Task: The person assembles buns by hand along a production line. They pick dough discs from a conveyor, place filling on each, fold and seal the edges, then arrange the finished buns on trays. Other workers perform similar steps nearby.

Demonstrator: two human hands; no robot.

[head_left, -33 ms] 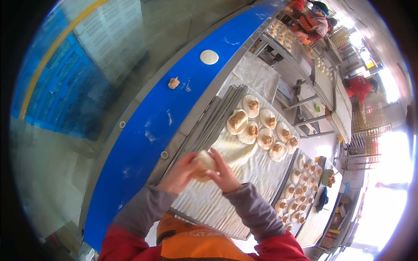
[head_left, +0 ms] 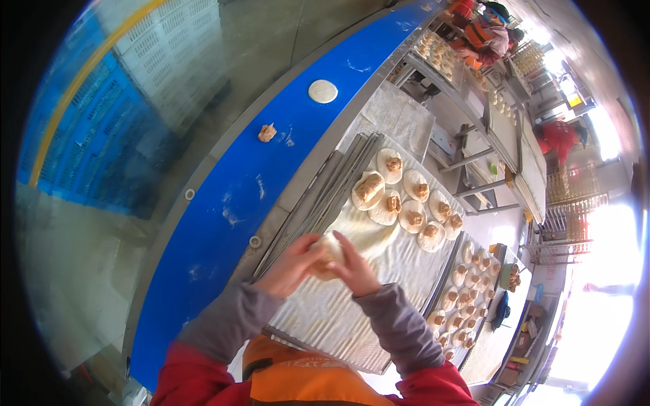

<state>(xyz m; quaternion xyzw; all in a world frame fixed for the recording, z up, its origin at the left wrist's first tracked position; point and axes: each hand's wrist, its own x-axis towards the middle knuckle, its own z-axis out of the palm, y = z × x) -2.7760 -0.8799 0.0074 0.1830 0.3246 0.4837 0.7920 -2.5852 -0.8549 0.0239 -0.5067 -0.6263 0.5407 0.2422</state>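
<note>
Between my two hands is a pale dough piece (head_left: 328,256), with a brownish patch low on it. Curled round its left side are the fingers of my left hand (head_left: 292,265). From the right, my right hand (head_left: 355,269) grips the same piece, thumb and fingers pressed to it. Both hands hover over a cloth-lined tray (head_left: 352,318). At the tray's far end lie several dough rounds (head_left: 414,215) topped with brown filling. One larger round (head_left: 369,189) carries a long lump of filling. My fingers partly hide the held dough.
To the left runs a blue conveyor belt (head_left: 223,210) carrying a flat dough disc (head_left: 323,91) and a lump of filling (head_left: 267,132). A second tray (head_left: 467,298) of filled rounds stands at the right, beside a green bowl (head_left: 509,276). Co-workers (head_left: 489,37) stand at the far end.
Both hands have shifted slightly to the right with the dough. The dough disc and the filling lump on the belt have crept a little nearer to me.
</note>
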